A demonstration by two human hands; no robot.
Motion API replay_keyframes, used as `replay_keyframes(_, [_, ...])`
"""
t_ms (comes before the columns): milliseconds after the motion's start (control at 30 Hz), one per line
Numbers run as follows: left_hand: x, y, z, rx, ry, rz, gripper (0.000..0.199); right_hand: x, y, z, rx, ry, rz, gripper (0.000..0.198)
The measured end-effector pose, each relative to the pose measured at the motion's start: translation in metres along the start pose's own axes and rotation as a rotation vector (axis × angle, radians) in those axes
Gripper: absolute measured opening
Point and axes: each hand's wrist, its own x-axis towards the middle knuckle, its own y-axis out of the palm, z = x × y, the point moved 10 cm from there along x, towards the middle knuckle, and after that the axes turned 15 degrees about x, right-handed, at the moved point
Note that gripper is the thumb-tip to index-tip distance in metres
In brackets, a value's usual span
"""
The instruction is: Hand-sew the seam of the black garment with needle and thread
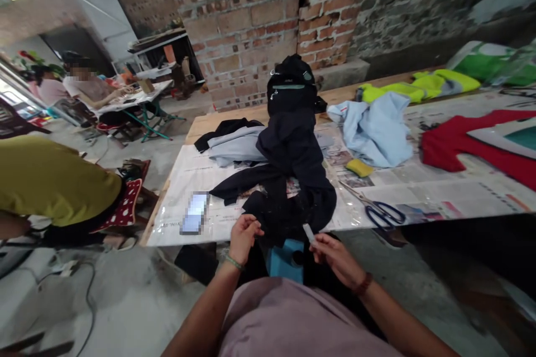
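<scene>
Pinched between thumb and fingers of my right hand (333, 256) is a small white flat strip (309, 232), its end pointing up and left. My left hand (245, 239) has its fingertips pressed together at the table's front edge, beside the black cloth (274, 209). Whatever those fingers hold, if anything, is too small to make out. The black cloth lies in front of both hands and joins a heap of dark navy garment (293, 142). Below the hands, at my lap, is a blue object (287, 261) with a dark round spot.
Newspaper under clear plastic covers the table (372, 187). A phone (195, 213) lies left; scissors (383, 212), a yellow sponge (359, 167), a light blue garment (371, 131) and a red garment (456, 142) lie right. A black backpack (292, 86) stands behind. A person in olive (58, 178) sits left.
</scene>
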Motion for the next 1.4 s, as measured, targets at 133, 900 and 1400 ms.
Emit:
replay_keyframes(133, [0.019, 0.013, -0.015, 0.158, 0.099, 0.005, 0.02, 0.001, -0.004, -0.005, -0.01, -0.005, -0.028, 0.028])
replay_keyframes(900, [0.042, 0.08, -0.027, 1.015, 0.603, -0.006, 0.018, 0.001, -0.025, -0.023, -0.004, -0.012, -0.076, 0.032])
replay_keyframes(1400, [0.022, 0.01, -0.028, 0.651, 0.498, -0.155, 0.016, -0.008, -0.01, -0.027, -0.019, 0.017, -0.062, 0.029])
